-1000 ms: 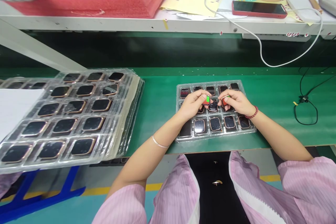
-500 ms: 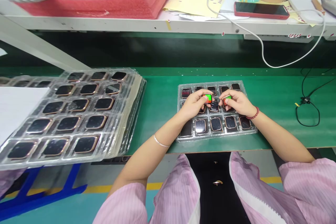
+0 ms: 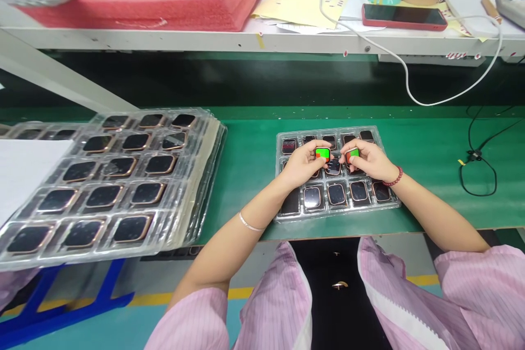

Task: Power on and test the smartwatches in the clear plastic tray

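Above a clear plastic tray [image 3: 298, 213], my left hand [image 3: 301, 165] is closed round a smartwatch [image 3: 324, 153] whose lit screen shows green and red. My right hand [image 3: 369, 162] grips a second smartwatch [image 3: 351, 153], also lit in red and green, with the thumb on its lower edge. The two watches are held apart, a small gap between them. Dark-screened watch faces, such as one in the front row [image 3: 337, 193], sit in the tray's pockets below. My hands cover part of the middle rows.
On the left stands a stack of clear trays [image 3: 176, 219] filled with dark watches, a white sheet [image 3: 30, 172] over one corner. The shelf above holds a red foam tray [image 3: 233, 5], papers and a phone [image 3: 404, 16]. A white cable [image 3: 406, 74] hangs down; a black cable [image 3: 478, 156] lies right.
Both watches now face the camera a little more, and more of the left one's lit screen shows. The whole view has shifted slightly. Each hand keeps its hold.
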Motion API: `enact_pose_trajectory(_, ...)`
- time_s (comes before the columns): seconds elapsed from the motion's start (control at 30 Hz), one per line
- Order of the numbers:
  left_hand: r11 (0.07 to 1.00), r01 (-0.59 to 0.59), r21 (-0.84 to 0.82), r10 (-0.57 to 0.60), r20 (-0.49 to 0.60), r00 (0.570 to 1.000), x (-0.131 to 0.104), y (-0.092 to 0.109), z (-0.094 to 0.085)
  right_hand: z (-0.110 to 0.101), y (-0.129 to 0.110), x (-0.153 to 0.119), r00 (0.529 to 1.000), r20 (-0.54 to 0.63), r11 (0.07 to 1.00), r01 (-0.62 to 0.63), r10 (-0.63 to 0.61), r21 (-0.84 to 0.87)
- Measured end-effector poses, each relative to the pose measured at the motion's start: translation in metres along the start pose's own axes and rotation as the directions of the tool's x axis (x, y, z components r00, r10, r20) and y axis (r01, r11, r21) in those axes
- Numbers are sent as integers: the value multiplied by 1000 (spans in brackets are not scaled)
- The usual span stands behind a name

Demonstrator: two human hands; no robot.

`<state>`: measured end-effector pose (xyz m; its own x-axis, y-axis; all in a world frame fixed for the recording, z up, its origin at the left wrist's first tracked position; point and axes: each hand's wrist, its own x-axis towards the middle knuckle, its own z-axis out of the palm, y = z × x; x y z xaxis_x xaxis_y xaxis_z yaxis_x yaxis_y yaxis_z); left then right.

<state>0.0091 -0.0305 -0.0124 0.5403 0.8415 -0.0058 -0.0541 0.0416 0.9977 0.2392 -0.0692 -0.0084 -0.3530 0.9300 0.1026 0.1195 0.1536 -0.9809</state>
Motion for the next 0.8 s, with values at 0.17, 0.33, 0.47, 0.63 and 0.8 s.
enact_pose_trajectory(0.17, 1000, -4, 13, 4, -13, 1000, 1, -2, 0, 1, 0, 0, 1000, 2, 1000, 10, -10, -2)
enact_pose_trajectory(0.33, 999, -19, 35, 19, -10, 1000, 1, -4, -1, 2, -1, 0, 1000, -5, 1000, 10, -10, 1)
enact_pose_trajectory(0.47, 999, -26, 27, 26, 3, 1000, 0, -3, -1, 2, -2, 0, 1000, 3, 1000, 25, -25, 9)
enact_pose_trajectory(0.63, 1000, -14, 21, 14, 7, 1000, 0, -1, 0, 2, -2, 0, 1000, 8, 1000, 22, -22, -18)
enact_pose_trajectory(0.8, 1000, -18, 18, 18, 3, 1000, -1, 0, 1, 2, -2, 0, 999, 14, 997, 47, -47, -55)
